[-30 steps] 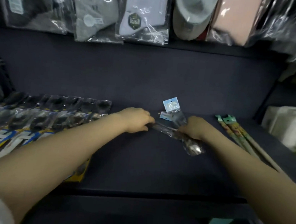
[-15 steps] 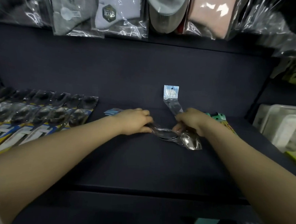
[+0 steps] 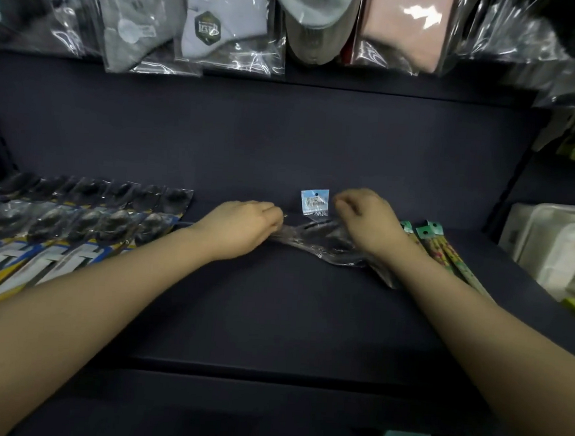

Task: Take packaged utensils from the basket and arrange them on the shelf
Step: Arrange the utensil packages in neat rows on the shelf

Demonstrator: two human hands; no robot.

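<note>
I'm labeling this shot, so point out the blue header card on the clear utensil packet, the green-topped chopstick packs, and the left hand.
blue header card (image 3: 314,202), head view, card's middle.
green-topped chopstick packs (image 3: 429,232), head view, green top.
left hand (image 3: 244,230), head view, back of hand.

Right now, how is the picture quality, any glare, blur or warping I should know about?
Head view: dim overall; bright glare on the hanging plastic bags; wide-angle warping bends the shelf edges; the clear utensil packets between left hand and right hand look soft and hard to read.

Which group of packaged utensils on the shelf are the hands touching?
The clear-wrapped packs with the blue header card, mid-shelf, between left hand and right hand; neither the blue-and-yellow carded row nor the green-topped packs.
</note>
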